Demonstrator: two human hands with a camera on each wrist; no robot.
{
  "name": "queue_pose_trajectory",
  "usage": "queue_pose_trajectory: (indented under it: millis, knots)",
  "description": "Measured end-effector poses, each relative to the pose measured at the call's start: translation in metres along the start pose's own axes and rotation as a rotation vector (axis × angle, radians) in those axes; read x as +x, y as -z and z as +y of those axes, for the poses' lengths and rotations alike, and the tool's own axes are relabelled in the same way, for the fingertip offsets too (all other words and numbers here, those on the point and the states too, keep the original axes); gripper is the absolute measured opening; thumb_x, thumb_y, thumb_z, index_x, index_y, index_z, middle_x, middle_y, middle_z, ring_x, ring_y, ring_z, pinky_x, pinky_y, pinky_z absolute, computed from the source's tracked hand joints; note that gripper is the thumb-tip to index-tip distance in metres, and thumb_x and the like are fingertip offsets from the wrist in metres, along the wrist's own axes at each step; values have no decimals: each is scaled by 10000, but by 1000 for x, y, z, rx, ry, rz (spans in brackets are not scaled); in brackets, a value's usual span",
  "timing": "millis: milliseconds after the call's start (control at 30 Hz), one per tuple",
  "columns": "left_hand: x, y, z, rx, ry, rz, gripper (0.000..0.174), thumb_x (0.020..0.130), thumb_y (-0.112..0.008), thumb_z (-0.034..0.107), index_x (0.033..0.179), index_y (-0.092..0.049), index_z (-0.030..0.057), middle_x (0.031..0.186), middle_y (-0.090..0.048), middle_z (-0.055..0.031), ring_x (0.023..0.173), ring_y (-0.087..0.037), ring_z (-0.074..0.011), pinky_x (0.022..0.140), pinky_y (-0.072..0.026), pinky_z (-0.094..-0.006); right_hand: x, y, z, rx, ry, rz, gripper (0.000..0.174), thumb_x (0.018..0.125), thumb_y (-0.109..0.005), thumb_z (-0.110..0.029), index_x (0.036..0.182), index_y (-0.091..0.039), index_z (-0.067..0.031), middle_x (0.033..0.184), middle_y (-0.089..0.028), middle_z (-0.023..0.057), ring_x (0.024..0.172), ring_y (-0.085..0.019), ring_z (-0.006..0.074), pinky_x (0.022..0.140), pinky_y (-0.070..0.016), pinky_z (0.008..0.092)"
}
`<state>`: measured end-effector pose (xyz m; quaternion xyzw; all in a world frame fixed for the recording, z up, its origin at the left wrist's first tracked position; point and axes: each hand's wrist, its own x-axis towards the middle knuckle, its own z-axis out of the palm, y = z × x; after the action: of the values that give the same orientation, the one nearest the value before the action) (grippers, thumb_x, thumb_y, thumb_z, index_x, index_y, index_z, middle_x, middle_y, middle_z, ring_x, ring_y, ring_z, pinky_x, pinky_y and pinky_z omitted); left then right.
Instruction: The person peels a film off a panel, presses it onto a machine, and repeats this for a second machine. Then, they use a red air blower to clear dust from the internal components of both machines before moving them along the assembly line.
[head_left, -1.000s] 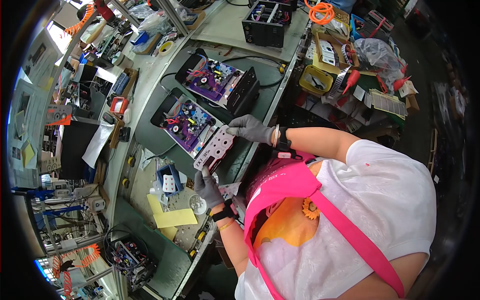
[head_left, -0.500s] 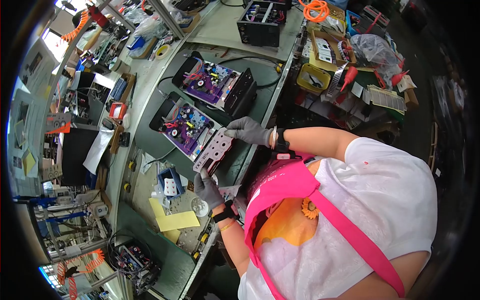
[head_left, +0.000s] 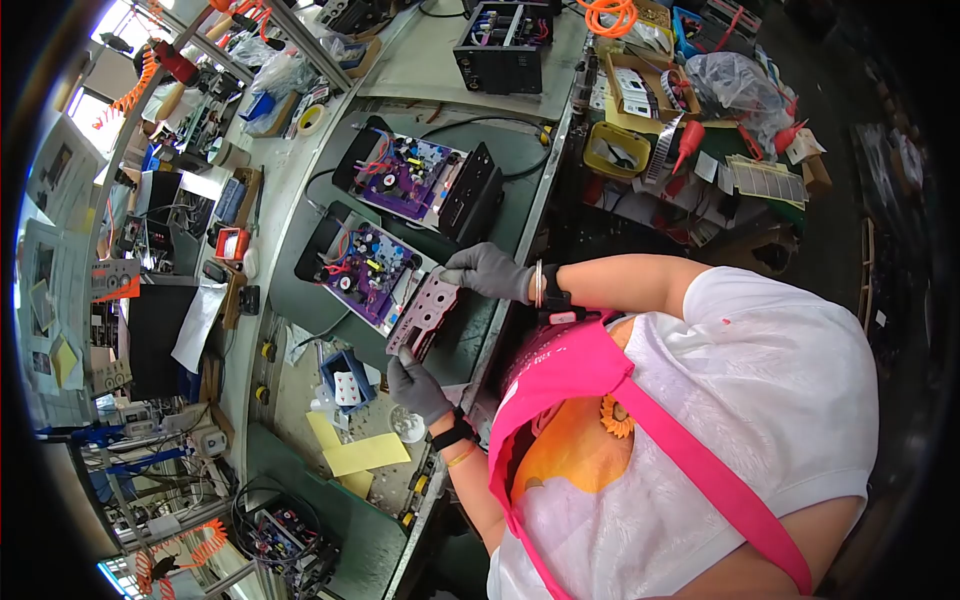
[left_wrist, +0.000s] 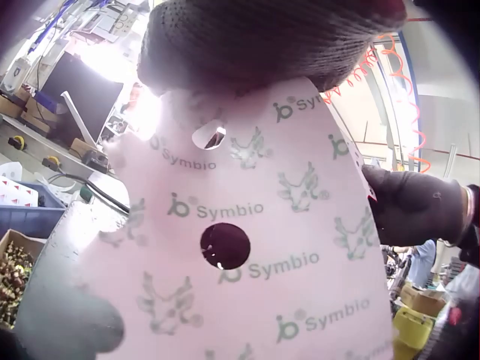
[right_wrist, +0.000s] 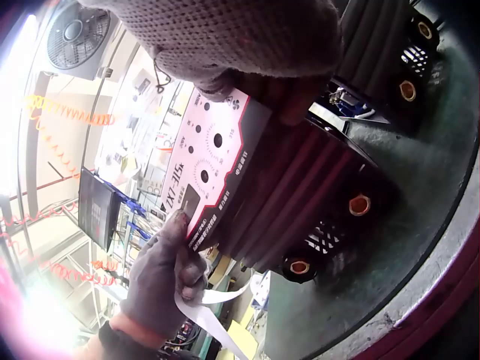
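Note:
Both gloved hands hold a printed panel sticker [head_left: 424, 308] between them, close by the front end of an open device with a purple circuit board [head_left: 372, 270]. My left hand [head_left: 418, 390] pinches its lower end; my right hand [head_left: 490, 272] grips the upper end. In the left wrist view the sticker's backing paper [left_wrist: 281, 232] shows green "Symbio" print and punched holes. Its white, red and black printed face [right_wrist: 206, 154] appears in the right wrist view, overlapping a black ribbed housing [right_wrist: 292, 187]. A white strip [right_wrist: 214, 319] hangs beside my left hand there.
A second open device [head_left: 405, 178] stands alongside on the green mat [head_left: 470, 340]. A blue box [head_left: 346, 382] with white cards, yellow paper [head_left: 368, 455] and a small white dish [head_left: 406, 424] lie on the bench nearby. A black boxed unit [head_left: 500, 55] stands farther along.
The head view has shifted, so the bench sits a little lower and to the left. The sticker has tilted and its large lettering shows less plainly. Both hands keep their hold.

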<state>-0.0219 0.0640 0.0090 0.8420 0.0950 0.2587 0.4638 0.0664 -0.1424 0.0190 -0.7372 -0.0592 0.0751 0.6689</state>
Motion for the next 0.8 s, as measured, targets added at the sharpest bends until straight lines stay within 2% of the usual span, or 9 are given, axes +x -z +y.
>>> queue_pose_trajectory:
  millis: [233, 333, 367, 433, 533, 633, 667, 733, 800]
  knots:
    - [9, 14, 16, 582, -97, -53, 307, 875, -608, 321, 814, -606, 21, 744, -615, -151, 621, -567, -309, 568, -440, -368, 1, 4, -10, -364, 196, 71, 302, 821, -642, -347, 809, -689, -49, 678, -641, 118, 641, -632, 255, 614, -475, 343]
    - [12, 15, 19, 520, 142, -41, 326, 841, -648, 350, 907, -601, 34, 803, -638, -142, 675, -607, -292, 603, -455, -354, 11, 16, -16, -700, 561, 87, 403, 795, -622, -447, 693, -660, -59, 622, -611, 120, 620, -610, 331, 569, -469, 389]
    - [12, 11, 16, 395, 117, -49, 347, 828, -664, 352, 944, -591, 33, 822, -642, -138, 691, -610, -283, 616, -457, -350, 14, 19, -18, -800, 565, 67, 419, 788, -614, -465, 671, -650, -64, 603, -598, 120, 600, -607, 325, 556, -465, 397]
    - [13, -1, 13, 145, 68, -64, 410, 800, -696, 356, 1017, -570, 32, 860, -650, -130, 722, -617, -264, 643, -461, -344, 21, 24, -24, -1000, 571, 25, 452, 776, -597, -500, 626, -630, -74, 566, -572, 121, 561, -601, 311, 531, -457, 411]
    - [12, -6, 23, 264, 217, -97, 518, 776, -726, 335, 1139, -523, 27, 928, -648, -118, 797, -619, -236, 711, -471, -337, 21, 38, -16, -1042, 461, -52, 465, 784, -571, -509, 637, -636, -72, 577, -576, 135, 564, -602, 323, 525, -451, 430]
    - [10, -4, 5, 206, 201, -110, 578, 754, -745, 347, 1155, -508, 4, 971, -636, -127, 843, -604, -243, 769, -469, -344, 14, 62, -1, -970, 269, -58, 417, 793, -581, -468, 681, -645, -71, 632, -594, 143, 639, -611, 337, 584, -457, 452]
    - [7, -8, -12, 87, 69, -43, 521, 770, -730, 344, 1065, -525, -33, 1014, -609, -184, 895, -571, -274, 810, -435, -355, 10, 78, 3, -950, 221, -34, 402, 792, -584, -460, 696, -650, -75, 654, -601, 147, 664, -613, 339, 603, -459, 455]
    - [8, -2, -13, 68, 176, -113, 503, 764, -740, 265, 1083, -521, -56, 1001, -599, -145, 892, -542, -229, 825, -437, -335, 8, 127, 7, -971, 130, 19, 341, 778, -601, -426, 758, -666, -92, 745, -630, 153, 761, -619, 335, 676, -466, 449]
    - [6, -1, -16, 76, 174, -106, 465, 770, -727, 158, 1130, -520, -52, 1061, -591, -132, 929, -540, -211, 858, -433, -308, 4, 181, 12, -850, 91, 254, 304, 766, -609, -389, 767, -667, -90, 748, -635, 144, 773, -621, 330, 704, -468, 438]
